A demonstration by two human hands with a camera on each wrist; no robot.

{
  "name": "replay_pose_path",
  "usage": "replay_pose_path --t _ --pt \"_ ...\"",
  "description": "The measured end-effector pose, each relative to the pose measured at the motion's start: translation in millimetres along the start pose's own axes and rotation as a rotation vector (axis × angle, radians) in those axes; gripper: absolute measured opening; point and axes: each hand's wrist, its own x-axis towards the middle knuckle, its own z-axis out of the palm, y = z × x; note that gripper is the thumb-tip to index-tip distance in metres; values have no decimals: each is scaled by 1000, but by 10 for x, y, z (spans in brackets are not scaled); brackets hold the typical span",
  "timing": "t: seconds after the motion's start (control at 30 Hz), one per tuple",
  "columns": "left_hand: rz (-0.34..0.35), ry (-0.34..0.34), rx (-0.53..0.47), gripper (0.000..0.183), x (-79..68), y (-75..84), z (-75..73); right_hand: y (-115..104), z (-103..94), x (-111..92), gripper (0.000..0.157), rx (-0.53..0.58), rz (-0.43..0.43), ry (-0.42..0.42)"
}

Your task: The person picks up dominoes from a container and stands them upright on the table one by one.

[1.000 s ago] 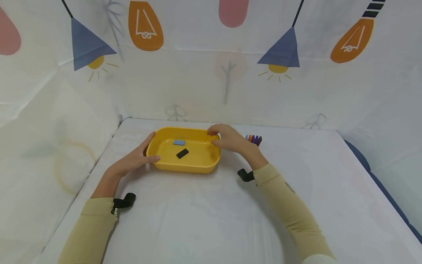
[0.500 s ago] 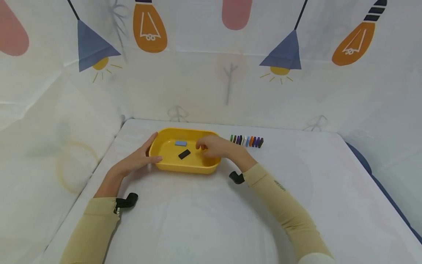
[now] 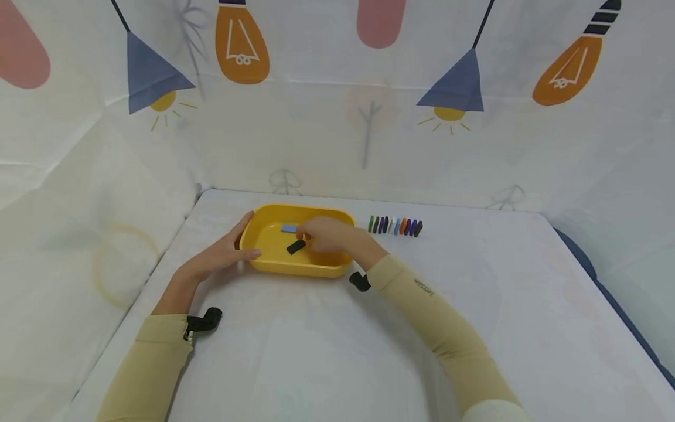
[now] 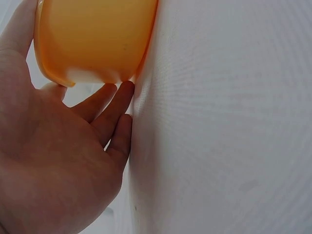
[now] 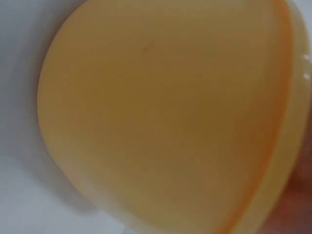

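Note:
A yellow plastic tray (image 3: 258, 271) stands on the table, with a blue domino (image 3: 288, 229) and a black domino (image 3: 296, 247) lying flat inside. At its left end my left hand (image 3: 220, 253) grips it, thumb over the rim and fingers against the outer wall. The left wrist view shows those fingertips touching the tray wall (image 4: 97, 39). My right hand (image 3: 328, 235) reaches over the right rim, its fingertips at the upper right end of the black domino and close to the blue one. Whether they pinch the black domino is unclear. Mostly the tray's outer wall (image 5: 161, 107) fills the right wrist view.
Right of the tray, several small coloured dominoes (image 3: 395, 226) stand upright in a row near the table's back. The white-covered table (image 3: 316, 351) extends toward the front. A printed curtain (image 3: 316, 135) hangs behind it.
My right hand has moved left and down from the tray's right rim to the black domino, uncovering the row of dominoes. My left hand keeps its hold on the tray.

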Motion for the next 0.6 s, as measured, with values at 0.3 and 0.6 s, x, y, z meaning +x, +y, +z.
replay_pose_path --t 0.3,0.6 --pt "6 -9 16 100 -21 18 1 -30 119 136 27 -20 -50 51" --pt "14 -10 7 101 -27 13 4 -205 184 155 33 -156 -151 57"
